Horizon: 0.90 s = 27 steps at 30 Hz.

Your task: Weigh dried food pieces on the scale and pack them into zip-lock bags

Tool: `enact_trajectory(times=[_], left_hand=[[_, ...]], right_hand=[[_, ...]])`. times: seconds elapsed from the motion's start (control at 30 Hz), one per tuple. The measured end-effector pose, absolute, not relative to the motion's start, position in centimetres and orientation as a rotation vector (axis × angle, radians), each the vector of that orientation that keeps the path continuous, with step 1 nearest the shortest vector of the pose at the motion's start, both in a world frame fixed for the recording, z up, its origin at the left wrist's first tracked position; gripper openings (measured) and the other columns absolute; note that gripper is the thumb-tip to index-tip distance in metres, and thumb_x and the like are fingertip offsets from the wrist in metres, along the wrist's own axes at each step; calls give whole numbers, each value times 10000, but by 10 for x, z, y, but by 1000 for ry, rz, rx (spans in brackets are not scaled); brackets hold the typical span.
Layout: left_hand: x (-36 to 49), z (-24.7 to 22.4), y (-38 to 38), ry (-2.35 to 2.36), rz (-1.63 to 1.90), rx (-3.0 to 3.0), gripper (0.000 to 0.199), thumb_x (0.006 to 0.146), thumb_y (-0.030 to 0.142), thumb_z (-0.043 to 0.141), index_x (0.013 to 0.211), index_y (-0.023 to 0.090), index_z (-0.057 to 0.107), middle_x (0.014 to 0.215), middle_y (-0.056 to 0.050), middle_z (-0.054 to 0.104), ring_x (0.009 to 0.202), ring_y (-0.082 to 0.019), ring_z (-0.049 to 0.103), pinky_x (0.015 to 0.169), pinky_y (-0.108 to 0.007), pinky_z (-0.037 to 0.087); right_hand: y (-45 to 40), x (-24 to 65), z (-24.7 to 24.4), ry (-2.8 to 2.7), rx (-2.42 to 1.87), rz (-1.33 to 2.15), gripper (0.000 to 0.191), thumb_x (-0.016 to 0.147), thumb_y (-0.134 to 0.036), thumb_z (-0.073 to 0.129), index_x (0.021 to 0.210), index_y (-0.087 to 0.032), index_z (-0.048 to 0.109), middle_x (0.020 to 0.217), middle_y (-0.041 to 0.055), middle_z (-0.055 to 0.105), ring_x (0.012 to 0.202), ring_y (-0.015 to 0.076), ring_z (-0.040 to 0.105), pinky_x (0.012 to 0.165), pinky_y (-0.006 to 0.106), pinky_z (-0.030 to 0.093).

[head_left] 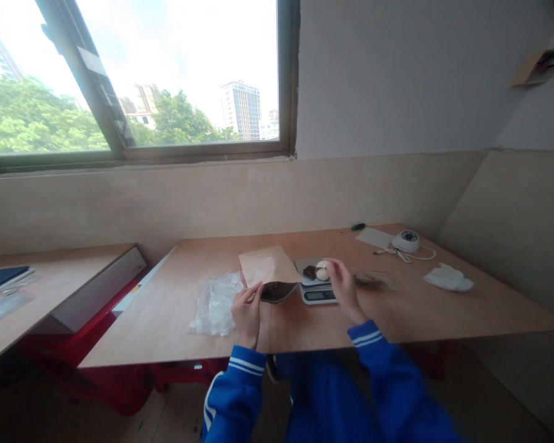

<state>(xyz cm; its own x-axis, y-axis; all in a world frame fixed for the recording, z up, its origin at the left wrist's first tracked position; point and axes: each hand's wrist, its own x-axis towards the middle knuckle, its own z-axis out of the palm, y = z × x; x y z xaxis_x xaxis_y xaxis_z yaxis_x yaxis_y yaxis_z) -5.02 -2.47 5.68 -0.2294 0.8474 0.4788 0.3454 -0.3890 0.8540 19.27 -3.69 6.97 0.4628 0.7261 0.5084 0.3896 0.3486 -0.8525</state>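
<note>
My left hand (247, 312) pinches the edge of a brown paper bag (266, 264), whose dark mouth gapes toward me. Just right of the bag is a small kitchen scale (320, 296) with a display on its front. Dark pieces (309, 272) and a pale round piece (322, 271) are on its plate. My right hand (343, 289) is over the scale's right side, fingertips pinched together beside the pale piece; whatever may be between them is too small to make out.
Crumpled clear plastic (216, 304) lies left of the bag. A flat clear packet (373, 281) rests right of the scale. Farther right are a white round device with a cable (405, 242) and a crumpled white bag (447, 278). A green-handled screwdriver (358, 227) lies near the wall.
</note>
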Motion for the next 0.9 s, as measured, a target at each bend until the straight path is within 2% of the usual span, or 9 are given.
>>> enact_trajectory(times=[0.13,0.23,0.37,0.6,0.73,0.9], left_hand=[[-50,58,-26,1417,1656,1610,308,765,473,607,905,232,738,880,-63,704,817,-199,631,695,-310,507],[-51,58,-26,1401,1641,1606,310,767,467,608,920,230,735,902,-67,703,831,-205,632,704,-318,510],[-54,57,-25,1401,1617,1611,286,769,451,613,916,238,735,906,-60,704,852,-206,631,738,-326,508],[-59,54,-22,1383,1606,1647,297,775,469,600,919,246,732,915,-58,708,867,-213,628,754,-334,503],[-58,55,-24,1381,1607,1642,278,778,450,605,920,247,731,912,-51,711,874,-209,630,756,-327,504],[-59,58,-25,1380,1600,1642,270,774,440,612,921,246,730,913,-48,713,876,-206,634,747,-319,506]], right_hand=[[9,230,59,-1402,-1521,147,375,861,-449,448,1068,-162,571,960,121,687,866,237,647,772,373,493],[33,239,59,-1546,-1646,87,308,867,-371,450,1057,-165,578,950,115,689,868,231,646,762,348,476],[44,235,59,-1673,-1713,108,232,871,-294,462,1022,-174,591,920,92,689,854,203,639,754,299,455],[45,231,50,-1779,-1714,-91,254,845,-245,516,1081,-172,576,1000,86,669,918,196,611,784,289,435],[45,230,45,-1883,-1757,-113,242,872,-285,495,1060,-184,608,988,89,676,943,217,596,819,319,420],[36,235,35,-1889,-1670,-156,315,913,-318,408,1116,-167,596,1124,105,636,1050,235,540,901,364,396]])
